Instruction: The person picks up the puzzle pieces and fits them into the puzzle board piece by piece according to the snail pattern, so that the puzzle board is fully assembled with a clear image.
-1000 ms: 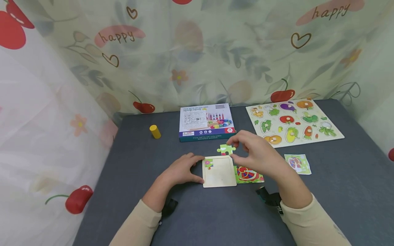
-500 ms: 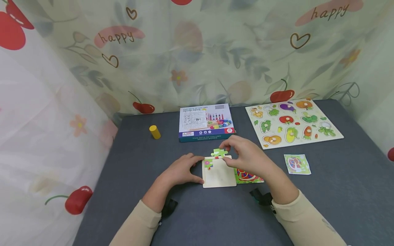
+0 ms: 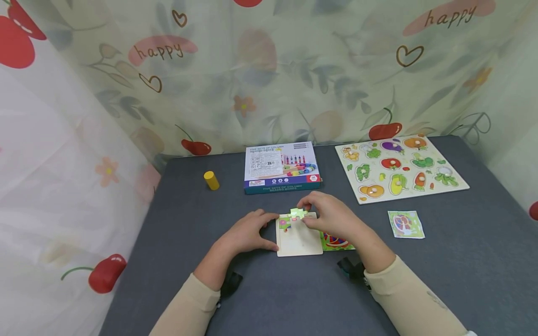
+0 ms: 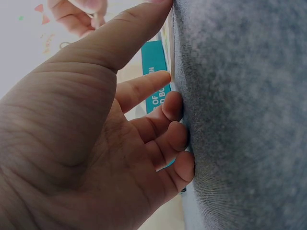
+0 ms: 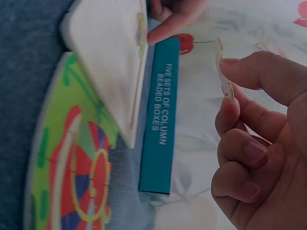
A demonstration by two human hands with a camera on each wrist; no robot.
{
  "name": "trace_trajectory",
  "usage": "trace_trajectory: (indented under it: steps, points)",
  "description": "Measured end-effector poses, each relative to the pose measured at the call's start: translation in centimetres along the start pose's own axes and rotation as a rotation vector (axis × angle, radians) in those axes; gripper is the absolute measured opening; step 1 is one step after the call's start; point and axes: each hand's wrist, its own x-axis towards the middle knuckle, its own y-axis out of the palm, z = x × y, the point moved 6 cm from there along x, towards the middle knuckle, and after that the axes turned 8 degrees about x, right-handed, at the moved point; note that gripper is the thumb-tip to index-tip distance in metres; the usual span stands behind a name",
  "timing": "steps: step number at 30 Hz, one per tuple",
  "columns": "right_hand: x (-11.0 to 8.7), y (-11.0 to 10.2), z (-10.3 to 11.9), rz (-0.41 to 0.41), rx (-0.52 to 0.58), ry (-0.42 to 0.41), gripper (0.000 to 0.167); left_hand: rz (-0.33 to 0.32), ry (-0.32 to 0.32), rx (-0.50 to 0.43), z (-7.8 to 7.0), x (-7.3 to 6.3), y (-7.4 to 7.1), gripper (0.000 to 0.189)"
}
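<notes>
A light wooden puzzle tray (image 3: 300,240) lies on the dark table, with one pink and green puzzle piece (image 3: 284,223) in its upper left corner. My left hand (image 3: 253,229) rests at the tray's left edge, index fingertip by the far corner and thumb by the near one; its other fingertips touch the cloth in the left wrist view. Between thumb and index finger, my right hand (image 3: 332,217) pinches a light green puzzle piece (image 3: 297,213) over the tray's far edge. The right wrist view shows this piece edge-on. Joined puzzle pieces (image 3: 335,241) lie right of the tray, partly hidden by my right hand.
Behind the tray stands a flat beaded-boxes carton (image 3: 282,168). A yellow cylinder (image 3: 211,180) is at the back left. At the back right lies a vegetable puzzle board (image 3: 403,168), with a small picture card (image 3: 406,224) in front of it. Printed curtains (image 3: 269,70) hang behind.
My right hand has moved left and nearer, carrying the green puzzle piece from beyond the tray's far right corner to over its far edge. The left hand and tray stay put.
</notes>
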Motion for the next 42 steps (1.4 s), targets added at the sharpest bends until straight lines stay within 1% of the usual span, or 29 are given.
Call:
trace_trajectory:
  steps: [5, 12, 18, 23, 27, 37, 42]
  points:
    - [0.4, 0.7, -0.8, 0.017, -0.015, 0.005, 0.027, -0.007, 0.011, 0.004, 0.0, 0.1, 0.1, 0.086]
    - [0.8, 1.6, -1.9, 0.048, -0.003, 0.021, 0.025, -0.012, 0.014, 0.002, 0.1, 0.0, 0.1, 0.086]
    - [1.0, 2.1, -2.2, 0.046, 0.012, 0.013, 0.025, -0.012, 0.016, 0.003, 0.0, -0.1, 0.1, 0.086]
    - [1.1, 2.5, -2.8, 0.046, 0.024, 0.042, 0.025, -0.01, 0.011, 0.002, 0.0, 0.0, 0.1, 0.086]
    - [1.3, 2.9, -3.3, 0.05, 0.013, 0.066, 0.026, -0.008, 0.012, 0.004, 0.1, 0.0, 0.1, 0.086]
    - [1.4, 3.3, -3.3, 0.039, -0.047, 0.077, 0.028, -0.014, 0.021, 0.0, 0.0, 0.0, 0.1, 0.086]
    - [1.4, 3.2, -3.2, 0.032, -0.055, 0.089, 0.028, -0.006, 0.009, -0.002, 0.1, 0.0, 0.1, 0.086]
